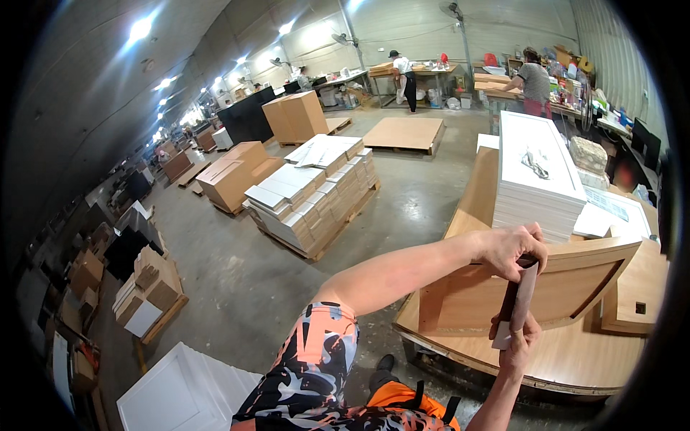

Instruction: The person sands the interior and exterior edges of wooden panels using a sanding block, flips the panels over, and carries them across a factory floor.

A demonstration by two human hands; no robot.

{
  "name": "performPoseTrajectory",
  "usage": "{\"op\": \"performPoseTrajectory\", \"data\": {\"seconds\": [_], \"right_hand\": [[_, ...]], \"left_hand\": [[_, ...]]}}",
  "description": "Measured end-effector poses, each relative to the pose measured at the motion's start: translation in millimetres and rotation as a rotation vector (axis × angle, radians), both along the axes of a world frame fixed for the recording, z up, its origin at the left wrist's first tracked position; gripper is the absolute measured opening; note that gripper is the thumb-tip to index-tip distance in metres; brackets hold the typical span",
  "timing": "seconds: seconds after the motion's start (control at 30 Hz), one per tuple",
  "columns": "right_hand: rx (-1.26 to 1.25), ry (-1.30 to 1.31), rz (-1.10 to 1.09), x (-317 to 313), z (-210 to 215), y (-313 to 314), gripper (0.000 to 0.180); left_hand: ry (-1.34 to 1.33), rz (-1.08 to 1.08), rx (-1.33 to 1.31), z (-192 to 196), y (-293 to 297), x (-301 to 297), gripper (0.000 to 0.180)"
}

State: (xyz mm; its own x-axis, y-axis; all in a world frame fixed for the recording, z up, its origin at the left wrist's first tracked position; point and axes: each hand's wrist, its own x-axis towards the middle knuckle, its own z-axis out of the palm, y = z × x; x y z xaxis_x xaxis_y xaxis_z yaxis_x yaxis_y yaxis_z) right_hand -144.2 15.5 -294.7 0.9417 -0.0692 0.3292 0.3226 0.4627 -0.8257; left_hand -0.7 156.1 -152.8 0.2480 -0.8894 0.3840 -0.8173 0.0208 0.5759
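Note:
My left hand (514,251) reaches across from the lower middle and pinches the upper end of a short, flat brown-grey strip (523,294), with a darker face along one side. Below it, my right hand (519,343) is closed around the strip's lower end. The strip stands roughly upright between both hands; its exact material is unclear. Just behind it, a light wooden frame panel (568,280) with a dark groove leans up from the wood-topped table (575,363). Whether the strip touches the panel cannot be made out.
A tall stack of white panels (537,169) with a coiled cable (535,164) stands behind the table. White boards (309,187) are piled on a pallet to the left, near cardboard boxes (237,172). White panels (183,391) sit lower left. Two people (404,79) work at far benches.

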Motion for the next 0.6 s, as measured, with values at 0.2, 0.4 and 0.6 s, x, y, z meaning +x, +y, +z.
{"op": "performPoseTrajectory", "data": {"seconds": [0.2, 0.4, 0.6], "right_hand": [[-0.015, -0.028, 0.002, -3.5, 1.4, 1.0, 0.035], [-0.11, 0.019, -0.001, -11.3, 1.2, 1.1, 0.04], [-0.209, 0.012, -0.044, -12.3, 9.1, 13.5, 0.052]], "left_hand": [[0.005, 0.012, 0.033, -0.4, 0.0, -1.1, 0.026], [0.106, 0.062, 0.12, 4.3, 0.6, -9.5, 0.026], [0.041, 0.042, 0.102, 2.4, 10.8, -9.3, 0.024]]}}
